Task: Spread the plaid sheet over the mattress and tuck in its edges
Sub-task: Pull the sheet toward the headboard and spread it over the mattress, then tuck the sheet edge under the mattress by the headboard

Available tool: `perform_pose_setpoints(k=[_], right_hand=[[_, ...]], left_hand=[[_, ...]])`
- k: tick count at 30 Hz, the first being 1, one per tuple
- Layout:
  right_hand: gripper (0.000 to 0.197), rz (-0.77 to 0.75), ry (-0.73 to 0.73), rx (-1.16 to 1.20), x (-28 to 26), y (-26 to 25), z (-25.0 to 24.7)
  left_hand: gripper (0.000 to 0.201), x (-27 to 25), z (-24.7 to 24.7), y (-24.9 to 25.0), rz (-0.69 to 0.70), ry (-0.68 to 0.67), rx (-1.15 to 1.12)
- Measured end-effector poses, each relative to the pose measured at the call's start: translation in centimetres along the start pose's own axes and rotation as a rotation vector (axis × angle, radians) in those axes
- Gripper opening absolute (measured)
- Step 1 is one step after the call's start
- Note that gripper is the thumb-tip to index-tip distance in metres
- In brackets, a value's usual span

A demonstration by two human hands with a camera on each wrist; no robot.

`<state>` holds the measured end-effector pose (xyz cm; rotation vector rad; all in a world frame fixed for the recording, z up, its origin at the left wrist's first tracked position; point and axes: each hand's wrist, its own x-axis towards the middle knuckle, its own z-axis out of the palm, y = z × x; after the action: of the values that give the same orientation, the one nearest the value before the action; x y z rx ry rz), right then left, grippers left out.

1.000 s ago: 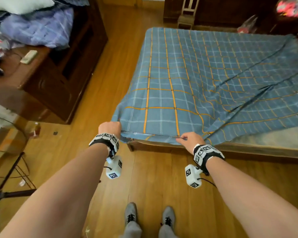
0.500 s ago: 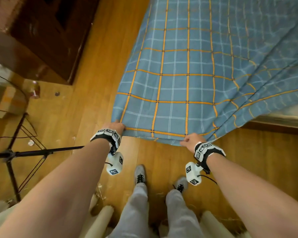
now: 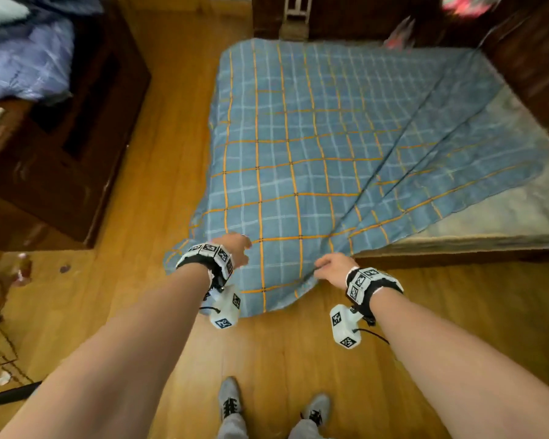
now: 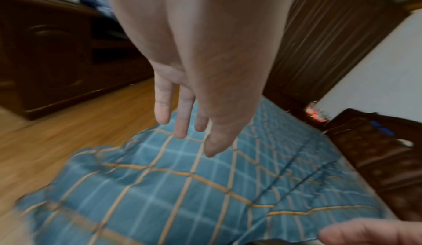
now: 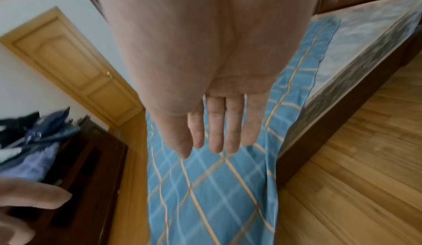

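Over the mattress (image 3: pixel 504 198) lies rumpled plaid sheet (image 3: pixel 298 147) — both hands slack.

Blurred all over in both wrist views. Near corner of the plaid sheet (image 3: pixel 267 299) smeared by motion. Fingertips of the left hand (image 3: pixel 236 250) hidden behind the wrist band. Far right things cut off, too blurry to name.

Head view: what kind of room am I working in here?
Most likely a bedroom in a home: a bed with a bare mattress partly under a plaid sheet, folded bedding on a dark wooden cabinet, and a wooden floor.
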<state>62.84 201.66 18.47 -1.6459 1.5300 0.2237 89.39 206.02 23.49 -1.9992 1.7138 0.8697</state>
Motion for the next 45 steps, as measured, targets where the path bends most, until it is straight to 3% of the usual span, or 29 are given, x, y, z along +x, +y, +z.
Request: perform_pose_setpoints(k=[5, 9, 17, 25, 36, 45], right_hand=[[0.029, -0.046, 0.251, 0.112, -4.2, 6.7, -16.0], [0.027, -0.021, 0.435, 0.192, -7.7, 15.5, -27.4], [0.033, 0.118, 0.564, 0.299, -6.7, 31.4, -39.6], [0.044, 0.239, 0.582, 0.094, 1.7, 44.7, -53.2], [0.047, 0.233, 0.337, -0.115, 16.2, 60.8, -69.4], [0.052, -0.008, 0.141, -0.33, 36.4, 71.9, -84.6]], left_hand=[[0.045, 0.5, -9.1, 16.3, 0.196, 0.206, -0.003], [0.041, 1.4, -13.5, 30.2, 0.35, 0.306, 0.006], [0.041, 9.3, -17.2, 51.7, 0.539, 0.277, 0.143], [0.039, 24.5, -18.5, 70.7, 0.607, 0.154, 0.098], [0.04, 41.7, -23.4, 89.8, 0.55, 0.014, 0.081], [0.043, 55.3, -24.1, 101.6, 0.171, 0.063, -0.124]])
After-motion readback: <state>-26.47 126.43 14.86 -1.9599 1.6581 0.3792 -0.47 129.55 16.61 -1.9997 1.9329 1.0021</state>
